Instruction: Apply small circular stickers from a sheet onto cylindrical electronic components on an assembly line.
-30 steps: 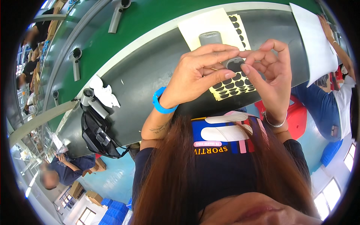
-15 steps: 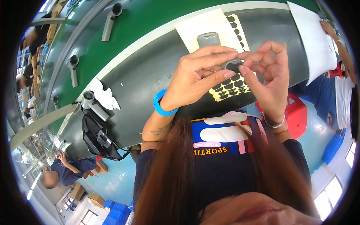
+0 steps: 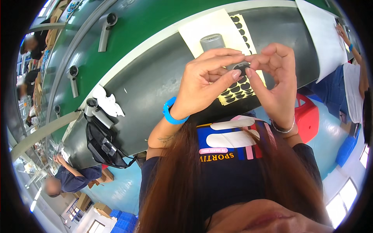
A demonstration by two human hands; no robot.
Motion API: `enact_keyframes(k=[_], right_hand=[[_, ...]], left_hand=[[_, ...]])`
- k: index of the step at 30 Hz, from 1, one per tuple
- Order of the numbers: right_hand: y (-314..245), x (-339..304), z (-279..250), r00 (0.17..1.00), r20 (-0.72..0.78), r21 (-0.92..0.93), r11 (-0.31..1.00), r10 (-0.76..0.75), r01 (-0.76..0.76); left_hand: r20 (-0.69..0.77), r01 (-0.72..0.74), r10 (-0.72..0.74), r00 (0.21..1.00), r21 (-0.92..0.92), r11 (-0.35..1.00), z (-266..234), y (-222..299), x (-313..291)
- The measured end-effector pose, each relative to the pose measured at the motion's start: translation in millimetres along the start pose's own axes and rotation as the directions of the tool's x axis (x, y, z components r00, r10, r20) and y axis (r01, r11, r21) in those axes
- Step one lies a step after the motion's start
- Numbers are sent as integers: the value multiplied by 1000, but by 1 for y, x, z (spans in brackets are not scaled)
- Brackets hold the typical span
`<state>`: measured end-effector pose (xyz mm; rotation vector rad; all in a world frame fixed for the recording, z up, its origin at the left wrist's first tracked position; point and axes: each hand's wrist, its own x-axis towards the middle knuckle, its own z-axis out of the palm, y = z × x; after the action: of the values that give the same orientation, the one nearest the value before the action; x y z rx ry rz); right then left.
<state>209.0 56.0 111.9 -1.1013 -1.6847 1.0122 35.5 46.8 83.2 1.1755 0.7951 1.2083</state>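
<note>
Above the sticker sheet point(image 3: 246, 35), the left hand point(image 3: 206, 75) had its grip closed on the dark oval point(image 3: 243, 66), thumb on the left edge. Oval sat right between both hands, long axis looking roughly sideways across the sheet, so tbh neither hand was clearly nearer. The right hand point(image 3: 278, 73) had fingertips at its right end; couldn't tell if that grip was pinching. Grey tube point(image 3: 212, 40) stuck out left of the sheet.

Dark oval piece point(image 3: 243, 67) partly hidden behind the fingers point(image 3: 226, 81)
</note>
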Motion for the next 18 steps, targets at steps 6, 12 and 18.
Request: enact_keyframes(k=[6,12,18], right_hand=[[-5,-1,-2,996,-25,-248,966,-87,78],[-3,-4,3,992,-57,-330,940,-117,92],[-9,-8,-2,986,-48,-505,855,-160,115]], left_hand=[[-11,14,-15,1000,-20,1000,2,-1,1],[-12,6,-6,1000,2,1000,3,-6,-1],[2,5,-5,1000,1,1000,8,-6,-2]])
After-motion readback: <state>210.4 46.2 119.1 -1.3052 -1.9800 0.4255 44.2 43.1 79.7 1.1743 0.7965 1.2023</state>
